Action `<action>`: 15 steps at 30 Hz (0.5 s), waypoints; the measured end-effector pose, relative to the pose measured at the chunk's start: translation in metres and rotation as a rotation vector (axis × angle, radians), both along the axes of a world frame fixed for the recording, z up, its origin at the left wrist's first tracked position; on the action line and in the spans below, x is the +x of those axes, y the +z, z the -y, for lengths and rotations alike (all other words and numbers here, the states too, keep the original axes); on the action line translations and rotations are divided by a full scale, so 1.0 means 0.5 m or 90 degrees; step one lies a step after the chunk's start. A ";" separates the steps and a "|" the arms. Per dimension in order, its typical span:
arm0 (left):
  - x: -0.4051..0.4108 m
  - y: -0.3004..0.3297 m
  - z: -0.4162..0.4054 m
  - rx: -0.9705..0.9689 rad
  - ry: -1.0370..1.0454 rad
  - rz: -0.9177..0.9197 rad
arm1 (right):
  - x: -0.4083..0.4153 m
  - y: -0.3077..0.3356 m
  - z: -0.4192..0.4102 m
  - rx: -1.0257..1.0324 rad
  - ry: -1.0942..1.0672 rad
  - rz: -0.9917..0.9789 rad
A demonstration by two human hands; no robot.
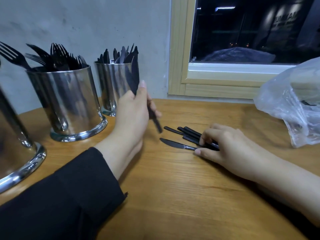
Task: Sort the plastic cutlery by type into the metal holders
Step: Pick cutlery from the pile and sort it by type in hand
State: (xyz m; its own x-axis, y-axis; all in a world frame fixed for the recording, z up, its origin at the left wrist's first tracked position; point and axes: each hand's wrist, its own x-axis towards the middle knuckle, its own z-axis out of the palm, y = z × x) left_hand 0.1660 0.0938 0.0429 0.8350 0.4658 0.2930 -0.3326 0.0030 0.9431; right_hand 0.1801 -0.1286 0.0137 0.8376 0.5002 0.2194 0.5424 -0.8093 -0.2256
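Knives (188, 135) lie mid-frame on the wooden counter (173, 196), pinned under the right hand (230, 146); the left hand (133, 110) grips one knife (134, 78) beside the knife holder (114, 87). Fork holder (69, 101) at left; plastic bag (294, 104), window (242, 32) at right.

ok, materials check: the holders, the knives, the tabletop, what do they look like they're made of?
Holders: polished metal, likely stainless; mirror reflections and bright flared base rim.
Knives: black plastic by the look, matte with a faint sheen, thin moulded blades.
Tabletop: wood or wood-look laminate; warm brown with visible grain, satin finish. Cannot tell which.
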 end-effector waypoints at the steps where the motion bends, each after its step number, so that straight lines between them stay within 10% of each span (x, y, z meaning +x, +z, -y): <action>1: 0.003 -0.002 -0.006 -0.011 -0.006 -0.010 | -0.003 0.001 -0.003 -0.007 -0.001 -0.009; 15: -0.025 -0.018 0.048 -0.008 -0.168 -0.143 | -0.003 -0.003 -0.017 0.068 -0.024 0.124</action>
State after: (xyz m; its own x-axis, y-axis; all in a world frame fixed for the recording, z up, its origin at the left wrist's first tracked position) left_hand 0.1535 0.0698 0.0340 0.9702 0.2272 0.0847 -0.1036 0.0728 0.9919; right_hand 0.1787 -0.1199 0.0121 0.7918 0.4347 0.4289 0.5540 -0.8069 -0.2048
